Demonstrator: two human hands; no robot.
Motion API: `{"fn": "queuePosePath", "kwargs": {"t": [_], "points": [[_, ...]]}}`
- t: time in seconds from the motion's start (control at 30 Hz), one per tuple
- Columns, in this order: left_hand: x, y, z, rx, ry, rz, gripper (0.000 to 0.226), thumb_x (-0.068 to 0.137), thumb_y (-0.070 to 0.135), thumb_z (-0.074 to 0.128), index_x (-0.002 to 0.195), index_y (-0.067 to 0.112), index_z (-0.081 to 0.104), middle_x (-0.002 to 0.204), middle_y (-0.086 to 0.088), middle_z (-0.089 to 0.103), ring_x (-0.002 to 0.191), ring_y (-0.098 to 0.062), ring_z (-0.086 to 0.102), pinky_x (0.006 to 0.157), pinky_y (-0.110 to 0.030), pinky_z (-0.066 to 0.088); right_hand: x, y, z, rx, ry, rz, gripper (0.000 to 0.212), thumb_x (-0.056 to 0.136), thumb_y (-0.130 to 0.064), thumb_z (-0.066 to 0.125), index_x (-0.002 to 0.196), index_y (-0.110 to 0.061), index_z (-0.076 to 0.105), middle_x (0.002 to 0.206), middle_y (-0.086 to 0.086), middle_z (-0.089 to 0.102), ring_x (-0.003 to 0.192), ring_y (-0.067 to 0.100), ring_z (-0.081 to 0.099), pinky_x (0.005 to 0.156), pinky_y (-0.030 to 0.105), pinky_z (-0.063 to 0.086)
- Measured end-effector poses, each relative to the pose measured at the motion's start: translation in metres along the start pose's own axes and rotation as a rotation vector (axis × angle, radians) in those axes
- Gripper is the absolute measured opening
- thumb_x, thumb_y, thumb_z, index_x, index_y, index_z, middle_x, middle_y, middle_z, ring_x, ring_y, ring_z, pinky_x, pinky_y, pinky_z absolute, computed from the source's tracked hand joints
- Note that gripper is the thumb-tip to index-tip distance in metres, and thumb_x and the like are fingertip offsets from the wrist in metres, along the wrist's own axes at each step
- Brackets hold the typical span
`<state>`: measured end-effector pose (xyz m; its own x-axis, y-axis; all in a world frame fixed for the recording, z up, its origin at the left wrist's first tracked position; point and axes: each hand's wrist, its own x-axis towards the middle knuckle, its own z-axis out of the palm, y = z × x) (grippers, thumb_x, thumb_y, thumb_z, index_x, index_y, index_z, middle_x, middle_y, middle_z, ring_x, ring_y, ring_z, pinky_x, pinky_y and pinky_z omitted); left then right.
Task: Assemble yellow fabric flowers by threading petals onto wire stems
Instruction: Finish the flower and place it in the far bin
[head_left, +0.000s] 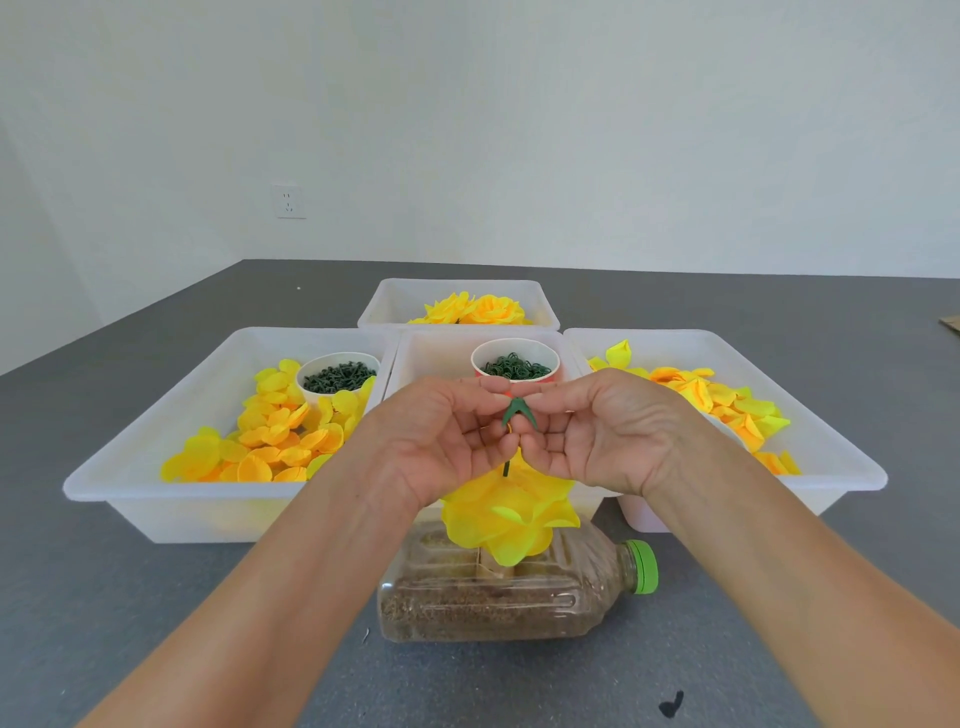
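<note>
The green calyx (517, 411), prongs angled downward, sat on a thin green stem (506, 467) running near-vertically into the yellow flower (506, 512) over the lying sand-filled bottle (511, 592). Left hand (441, 441) and right hand (597, 431) both pinched it with curled fingertips. Judged step: seating the calyx; next, sliding it along the stem against the petals.

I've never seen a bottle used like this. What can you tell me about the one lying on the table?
The bottle is clear plastic with a green screw cap, lying on its side on the grey table, cap pointing right. It looks full of brown grainy filling. A yellow flower stands over an opening in its upper side. Neither hand touches it.
</note>
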<state>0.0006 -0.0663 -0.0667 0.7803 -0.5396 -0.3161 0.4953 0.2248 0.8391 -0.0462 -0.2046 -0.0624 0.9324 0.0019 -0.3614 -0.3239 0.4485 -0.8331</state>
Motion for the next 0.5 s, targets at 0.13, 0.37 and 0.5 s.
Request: {"fn": "queuePosePath", "kwargs": {"t": [0.13, 0.37, 0.5], "points": [[0.0007, 0.0011, 0.0012, -0.019, 0.004, -0.018, 0.021, 0.082, -0.010, 0.049, 0.096, -0.002, 0.063, 0.075, -0.013, 0.058, 0.051, -0.016, 0.054, 0.046, -0.021, 0.053, 0.0028, -0.0013, 0.0013, -0.080, 0.035, -0.086, 0.025, 0.086, 0.007, 0.047, 0.073, -0.001, 0.067, 0.059, 0.008, 0.068, 0.047, 0.013, 0.064, 0.044, 0.020, 0.052], [0.0002, 0.0009, 0.0018, -0.061, -0.027, -0.032, 0.032, 0.082, -0.011, 0.047, 0.110, -0.008, 0.061, 0.067, -0.011, 0.055, 0.043, -0.015, 0.058, 0.044, -0.021, 0.053, 0.0002, 0.0007, 0.0031, -0.003, 0.019, -0.019, 0.028, 0.081, 0.007, 0.046, 0.070, 0.003, 0.071, 0.060, 0.013, 0.066, 0.046, 0.017, 0.063, 0.041, 0.019, 0.049], [-0.0016, -0.0009, 0.0022, 0.045, 0.006, 0.068, 0.019, 0.083, -0.012, 0.050, 0.079, 0.002, 0.063, 0.073, -0.013, 0.061, 0.046, -0.014, 0.055, 0.044, -0.022, 0.052, 0.0003, 0.0036, 0.0025, -0.067, 0.053, -0.101, 0.022, 0.084, 0.006, 0.048, 0.076, 0.000, 0.068, 0.055, 0.010, 0.063, 0.045, 0.014, 0.061, 0.041, 0.019, 0.049]]}}
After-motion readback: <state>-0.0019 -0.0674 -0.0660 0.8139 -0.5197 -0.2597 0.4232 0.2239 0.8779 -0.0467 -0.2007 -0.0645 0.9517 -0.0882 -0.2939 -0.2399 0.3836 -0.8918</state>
